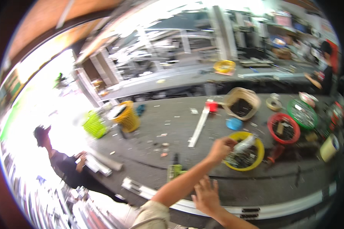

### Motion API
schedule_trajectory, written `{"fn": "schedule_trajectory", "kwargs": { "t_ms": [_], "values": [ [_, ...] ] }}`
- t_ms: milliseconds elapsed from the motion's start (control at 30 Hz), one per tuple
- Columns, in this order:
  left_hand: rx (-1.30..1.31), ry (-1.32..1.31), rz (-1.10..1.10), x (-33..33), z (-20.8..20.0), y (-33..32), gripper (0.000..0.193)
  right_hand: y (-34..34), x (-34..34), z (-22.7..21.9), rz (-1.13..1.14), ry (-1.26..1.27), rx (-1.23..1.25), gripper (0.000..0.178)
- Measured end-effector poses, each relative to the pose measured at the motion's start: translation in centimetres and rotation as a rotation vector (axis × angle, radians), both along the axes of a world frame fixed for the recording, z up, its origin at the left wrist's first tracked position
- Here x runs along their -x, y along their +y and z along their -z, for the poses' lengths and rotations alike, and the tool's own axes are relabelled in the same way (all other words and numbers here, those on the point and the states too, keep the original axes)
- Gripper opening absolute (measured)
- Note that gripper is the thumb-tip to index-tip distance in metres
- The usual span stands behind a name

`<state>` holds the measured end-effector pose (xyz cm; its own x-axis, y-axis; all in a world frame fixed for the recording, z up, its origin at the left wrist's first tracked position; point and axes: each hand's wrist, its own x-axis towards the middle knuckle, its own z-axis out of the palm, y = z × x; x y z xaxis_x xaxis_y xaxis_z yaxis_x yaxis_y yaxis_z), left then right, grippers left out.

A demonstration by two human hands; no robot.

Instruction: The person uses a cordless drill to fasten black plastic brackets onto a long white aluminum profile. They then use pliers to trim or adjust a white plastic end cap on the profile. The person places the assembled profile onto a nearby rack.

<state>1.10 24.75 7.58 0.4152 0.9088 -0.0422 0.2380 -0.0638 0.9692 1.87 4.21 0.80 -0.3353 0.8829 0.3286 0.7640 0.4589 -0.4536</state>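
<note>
My left hand [221,149] reaches over the left rim of a yellow basket [260,156], its fingers pinched together. What they hold, if anything, is blurred. Right beside the fingertips a clear plastic piece [245,144], like a bag or cup, lies tilted over small dark and silvery parts [242,159] in the basket. Below it my right hand [206,195] is open with fingers spread, above a long white metal profile [229,210] along the near table edge; I cannot tell if it touches. A green-and-black tool [173,171] lies left of my left forearm.
Across the dark table [156,114] stand a red basket [273,131], a green basket [313,120], a beige tub [233,98], a blue round thing [234,123] and an orange basket [130,120]. A white strip [199,128] lies mid-table. One person [67,168] stands left, another [325,72] far right.
</note>
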Motion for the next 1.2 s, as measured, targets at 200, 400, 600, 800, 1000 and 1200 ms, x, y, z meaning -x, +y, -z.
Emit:
{"fn": "schedule_trajectory", "kwargs": {
  "t_ms": [200, 400, 600, 800, 1000, 1200],
  "values": [
    [-0.187, 0.123, -0.098, -1.7, 2.1, -0.8, 0.037, 0.3, 0.5, 0.7, -0.031, 0.025, 0.0, 0.072],
    [-0.277, 0.079, -0.085, -1.4, 3.2, -1.6, 0.034, 0.0, 0.2, 0.9, -0.046, -0.011, -0.315, 0.041],
    [-0.35, 0.061, -0.109, -2.5, 4.6, -1.2, 0.038, 0.0, 0.1, 0.7, -0.074, -0.04, -0.303, 0.065],
    [-0.404, 0.089, -0.07, -3.0, 6.3, -1.0, 0.041, 0.0, -0.3, 1.6, -0.12, -0.162, -0.453, 0.067],
    [-0.437, 0.16, 0.05, -3.2, 6.1, -0.6, 0.04, 0.5, -0.3, 1.7, -0.14, -0.22, -0.519, 0.066],
    [-0.39, 0.331, 0.192, -3.1, 3.8, -1.6, 0.035, 0.6, -0.4, 1.0, -0.167, -0.245, -0.555, 0.066]
  ]
}}
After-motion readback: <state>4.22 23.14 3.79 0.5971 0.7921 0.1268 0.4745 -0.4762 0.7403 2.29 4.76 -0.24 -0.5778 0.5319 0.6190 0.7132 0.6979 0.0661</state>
